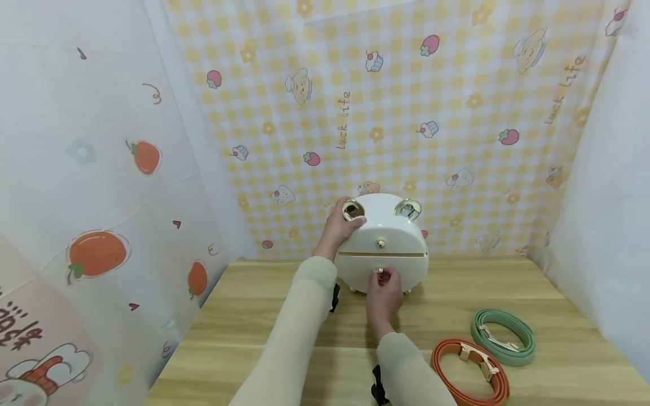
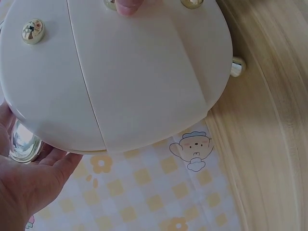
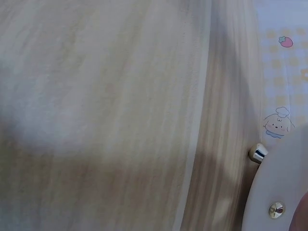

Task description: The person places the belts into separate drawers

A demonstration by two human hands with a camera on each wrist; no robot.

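A round white storage box [image 1: 381,228] with gold trim and small gold feet stands on the wooden table, two gold rings on top like frog eyes. My left hand [image 1: 341,228] grips its upper left side around the left gold ring [image 1: 352,210]. With its fingertips, my right hand [image 1: 384,296] pinches the gold knob [image 1: 380,271] of the lower drawer [image 1: 355,269]. The upper drawer has its own knob [image 1: 381,243]. In the left wrist view, the lower drawer front [image 2: 139,82] stands slightly forward of the base. A right fingertip [image 2: 128,6] shows at its knob.
To the right on the table [image 1: 284,282] lie a coiled orange belt [image 1: 500,389] and a coiled green belt [image 1: 528,344], both with gold buckles. A yellow checked cloth [image 1: 325,129] hangs behind the box. White sheets [image 1: 619,197] hang at both sides.
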